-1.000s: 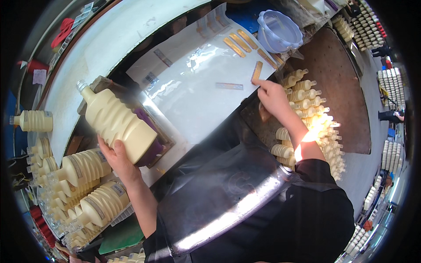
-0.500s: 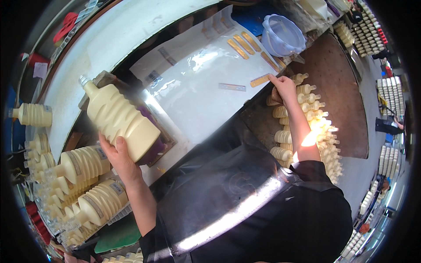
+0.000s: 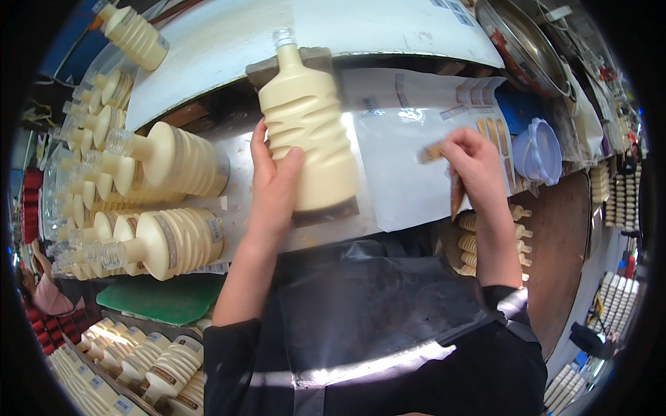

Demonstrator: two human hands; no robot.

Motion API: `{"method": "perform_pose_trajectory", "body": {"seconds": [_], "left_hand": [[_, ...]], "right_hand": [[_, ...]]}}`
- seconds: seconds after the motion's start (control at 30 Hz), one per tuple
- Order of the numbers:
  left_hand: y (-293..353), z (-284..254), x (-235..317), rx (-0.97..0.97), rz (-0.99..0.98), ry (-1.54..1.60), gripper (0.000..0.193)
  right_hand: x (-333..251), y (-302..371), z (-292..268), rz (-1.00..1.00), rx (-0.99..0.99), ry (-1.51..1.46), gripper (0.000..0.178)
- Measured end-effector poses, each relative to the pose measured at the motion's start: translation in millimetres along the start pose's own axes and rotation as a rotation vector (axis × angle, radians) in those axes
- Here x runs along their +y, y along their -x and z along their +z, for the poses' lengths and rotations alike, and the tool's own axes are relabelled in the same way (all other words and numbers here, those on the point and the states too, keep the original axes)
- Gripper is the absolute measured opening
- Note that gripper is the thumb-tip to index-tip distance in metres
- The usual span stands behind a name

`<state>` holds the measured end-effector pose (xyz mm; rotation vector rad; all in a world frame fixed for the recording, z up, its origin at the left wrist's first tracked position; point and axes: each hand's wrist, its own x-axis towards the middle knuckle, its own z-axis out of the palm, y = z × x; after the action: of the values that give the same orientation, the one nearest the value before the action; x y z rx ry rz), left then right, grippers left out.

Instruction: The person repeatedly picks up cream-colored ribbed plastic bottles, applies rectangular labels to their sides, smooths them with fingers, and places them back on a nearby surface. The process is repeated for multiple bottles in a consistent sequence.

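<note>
A cream ribbed bottle (image 3: 309, 132) with a clear threaded neck lies in front of me, its upper end against a dark block (image 3: 263, 71). My left hand (image 3: 276, 187) grips its left side, thumb on top and fingers around the edge. To the right, over a white sheet (image 3: 395, 194), my right hand (image 3: 475, 163) pinches a small gold label strip (image 3: 431, 152), apart from the bottle. A brown, pointed flat piece (image 3: 456, 194) also sticks out below that hand; its kind is unclear. More gold label strips (image 3: 492, 132) lie on the sheet behind.
Stacked cream bottles (image 3: 184, 159) with labels crowd the left side. One more bottle (image 3: 137, 36) rests at the far left. A pale blue bucket (image 3: 538, 152) and a metal basin (image 3: 524, 45) stand at the right. Several bottles (image 3: 468, 243) sit below my right forearm.
The view has turned. My right hand has lifted the gold label strip off the sheet and brought it left toward the bottle. My left hand still holds the bottle.
</note>
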<state>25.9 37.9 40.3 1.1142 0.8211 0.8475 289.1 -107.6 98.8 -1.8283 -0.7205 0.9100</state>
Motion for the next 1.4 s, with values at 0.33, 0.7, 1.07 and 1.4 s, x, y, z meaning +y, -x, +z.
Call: {"method": "perform_pose_trajectory", "body": {"seconds": [0.33,0.7,1.07,1.4], "left_hand": [[-40.3,7.5,30.2,0.045,0.164,0.068,0.070],[-61.3,4.3,15.8,0.074,0.118,0.011,0.038],[-66.5,2.6,20.4,0.054,0.048,0.019,0.042],[-71.6,13.4,27.3,0.077,0.098,-0.154,0.047]], "right_hand": [[-71.8,-66.0,131.4,-0.187,-0.189,-0.446,0.018],[-33.4,-84.5,133.9,-0.199,-0.142,-0.335,0.018],[-34.3,-88.6,132.0,-0.281,-0.150,-0.172,0.018],[-34.0,-100.2,130.4,-0.268,-0.298,-0.208,0.027]]}}
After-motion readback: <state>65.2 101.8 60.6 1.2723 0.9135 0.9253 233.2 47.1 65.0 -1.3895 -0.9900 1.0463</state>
